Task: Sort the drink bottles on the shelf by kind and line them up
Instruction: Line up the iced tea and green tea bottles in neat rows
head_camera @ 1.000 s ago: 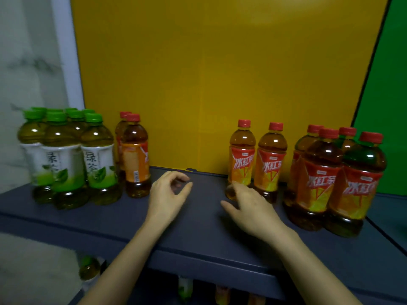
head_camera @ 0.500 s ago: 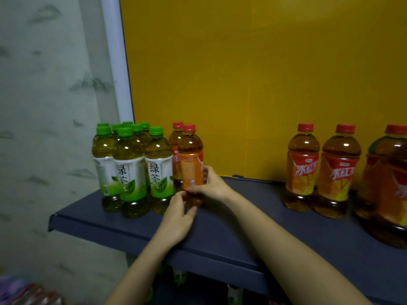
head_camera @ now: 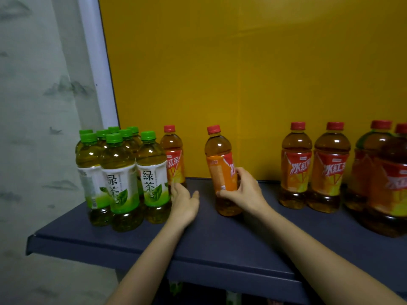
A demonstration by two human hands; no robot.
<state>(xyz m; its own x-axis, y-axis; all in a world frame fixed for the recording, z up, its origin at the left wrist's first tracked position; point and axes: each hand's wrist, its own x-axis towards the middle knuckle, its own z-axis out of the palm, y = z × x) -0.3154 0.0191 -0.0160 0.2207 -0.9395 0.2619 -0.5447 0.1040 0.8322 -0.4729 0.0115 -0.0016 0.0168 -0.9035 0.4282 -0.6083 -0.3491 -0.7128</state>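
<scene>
My right hand (head_camera: 246, 192) grips an iced red tea bottle (head_camera: 221, 164) with a red cap and orange label, near the middle of the dark blue shelf (head_camera: 220, 243). My left hand (head_camera: 184, 202) is open, fingers apart, beside the base of a second red tea bottle (head_camera: 172, 155) standing at the back. That bottle stands right of a cluster of several green tea bottles (head_camera: 120, 175) with green caps at the shelf's left end. Two red tea bottles (head_camera: 313, 166) stand together to the right, and more red tea bottles (head_camera: 387, 175) crowd the far right.
A yellow panel (head_camera: 242, 73) closes the back of the shelf. A white post (head_camera: 97, 62) and a grey patterned wall (head_camera: 33, 106) lie to the left. The shelf's front edge runs below my forearms. More bottles show dimly on a lower level.
My right hand has drawn the front red tea bottle rightwards, away from the green tea cluster. My left hand has shifted up towards the red tea bottle left behind.
</scene>
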